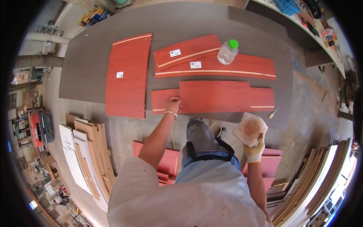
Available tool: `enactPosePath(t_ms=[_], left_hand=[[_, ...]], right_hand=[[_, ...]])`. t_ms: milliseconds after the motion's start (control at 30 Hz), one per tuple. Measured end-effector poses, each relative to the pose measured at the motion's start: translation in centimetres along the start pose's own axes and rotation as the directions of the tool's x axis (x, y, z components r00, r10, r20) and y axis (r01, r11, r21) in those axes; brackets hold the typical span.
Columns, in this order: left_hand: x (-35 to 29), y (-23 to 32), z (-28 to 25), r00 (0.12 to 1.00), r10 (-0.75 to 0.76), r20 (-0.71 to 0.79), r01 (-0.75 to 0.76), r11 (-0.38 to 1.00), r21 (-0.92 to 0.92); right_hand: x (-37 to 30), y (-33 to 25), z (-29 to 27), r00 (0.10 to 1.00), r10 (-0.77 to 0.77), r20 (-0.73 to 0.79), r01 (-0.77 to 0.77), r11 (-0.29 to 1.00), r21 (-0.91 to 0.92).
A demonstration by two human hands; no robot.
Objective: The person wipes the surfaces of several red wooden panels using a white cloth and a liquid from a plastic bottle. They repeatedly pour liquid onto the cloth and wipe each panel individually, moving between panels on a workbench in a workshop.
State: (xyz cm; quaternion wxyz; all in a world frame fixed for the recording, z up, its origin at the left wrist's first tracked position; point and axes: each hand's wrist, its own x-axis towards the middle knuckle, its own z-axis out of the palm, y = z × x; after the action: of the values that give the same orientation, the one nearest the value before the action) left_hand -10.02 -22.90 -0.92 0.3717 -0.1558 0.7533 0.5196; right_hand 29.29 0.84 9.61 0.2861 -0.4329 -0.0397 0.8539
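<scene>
My bare left hand, a band round its wrist, rests with curled fingers on the near long red board, by the left end of a shorter red board lying across it. Whether anything is pinched in those fingers is hidden. My right hand wears a knitted glove and grips a folded, stained pale cloth just off the table's near edge. Beyond lie two overlapping red boards with pale edge strips and white labels. A clear jar with a green lid stands on them.
A wide red panel lies at the left of the dark table. A small pointed tool sits near the right front edge. Board stacks lean at both sides; more red panels are below. A cluttered shelf stands far right.
</scene>
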Motion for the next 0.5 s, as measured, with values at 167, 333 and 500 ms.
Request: enactPosePath(t_ms=[167,333,500], left_hand=[[-0.6,0.1,0.9,0.994,-0.049,-0.093,0.041,0.995,-0.089],[-0.6,0.1,2.3,0.984,-0.066,-0.165,0.052,0.995,-0.091],[0.1,-1.1,3.5,0.988,-0.101,-0.119,0.098,0.995,-0.027]], right_hand=[[0.2,1.9,0.9,1.0,-0.001,0.004,0.001,1.0,-0.014],[0.8,3.2,1.6,1.0,0.006,0.023,-0.006,1.0,0.015],[0.5,3.9,3.4,0.999,-0.03,0.03,0.031,0.999,-0.026]])
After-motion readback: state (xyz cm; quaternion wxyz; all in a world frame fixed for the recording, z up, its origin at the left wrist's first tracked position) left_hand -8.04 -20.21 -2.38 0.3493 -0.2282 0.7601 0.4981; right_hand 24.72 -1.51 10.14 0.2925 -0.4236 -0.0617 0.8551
